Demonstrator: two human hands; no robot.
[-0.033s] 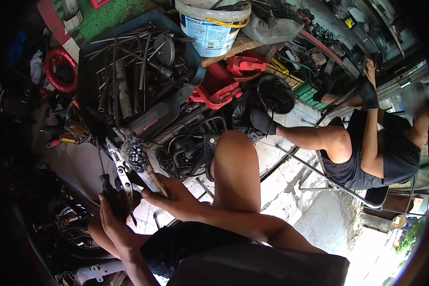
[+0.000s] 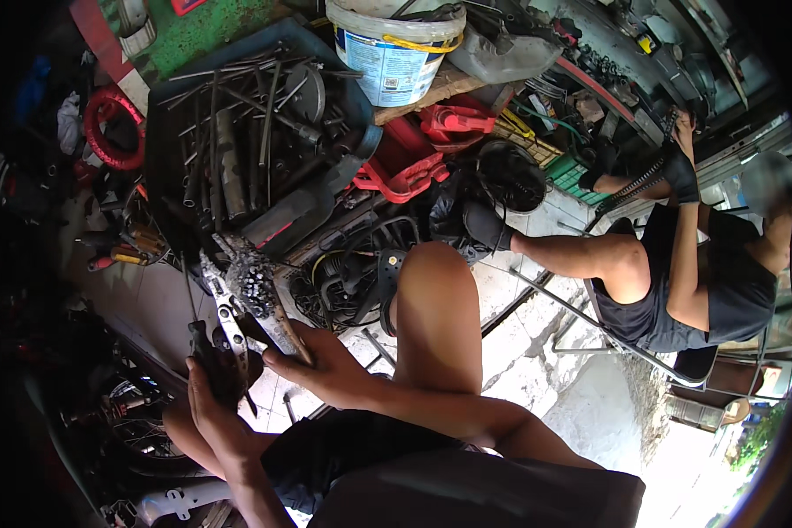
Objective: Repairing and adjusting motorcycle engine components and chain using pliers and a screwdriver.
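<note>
My left hand (image 2: 216, 422), low and left of centre, is closed around silver pliers (image 2: 231, 321), whose jaws point up and away. A black handle with a thin rod (image 2: 199, 339) also sticks up by its fingers; I cannot tell whether it is a separate tool. My right hand (image 2: 330, 361) grips the worn handle of what looks like a wire brush (image 2: 253, 286), its head dark with clotted, glinting tufts. The brush head lies right beside the plier jaws; whether they touch is unclear. Shadow hides part of the left fingers.
Ahead stands a dark tray (image 2: 172, 106) heaped with metal rods. Beyond are a white bucket (image 2: 387, 62) and red bins (image 2: 405, 163). Cables and a motor-like part (image 2: 343, 273) lie by my knee. On the right, a seated person (image 2: 651, 264) handles a black coiled spring-like piece.
</note>
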